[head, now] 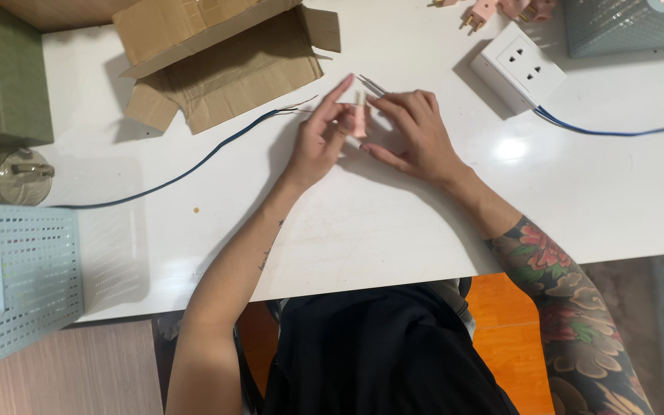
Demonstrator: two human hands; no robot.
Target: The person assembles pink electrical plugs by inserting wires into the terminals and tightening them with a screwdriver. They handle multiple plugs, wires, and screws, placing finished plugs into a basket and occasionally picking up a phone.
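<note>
While both forearms are reaching across it, the white desk [393, 230] is carrying everything in view. Torn cardboard box [220, 54] is lying flattened at the far left-centre of the desk. Pale blue perforated basket [32, 269] is sitting at the near left edge; a second one [624, 27] is showing at the far right corner. White socket block [518, 68] is resting to the right of the hands, a blue cable [616, 132] running from it toward the right edge. Dark thin wire [194, 165] is trailing from the left side up to the hands, its bare end just beside the left fingers.

Left hand [318, 138] is pinching a small pink plug [357, 115] between thumb and fingers, holding it just above the desk at centre. Right hand [413, 134] is curled, fingertips touching the same plug from the right; thin metal tweezers [372, 84] are poking out past its fingers, though exactly how they are being gripped cannot be told. More pink plugs [493, 11] are lying at the far edge, well apart from the hands.
</note>
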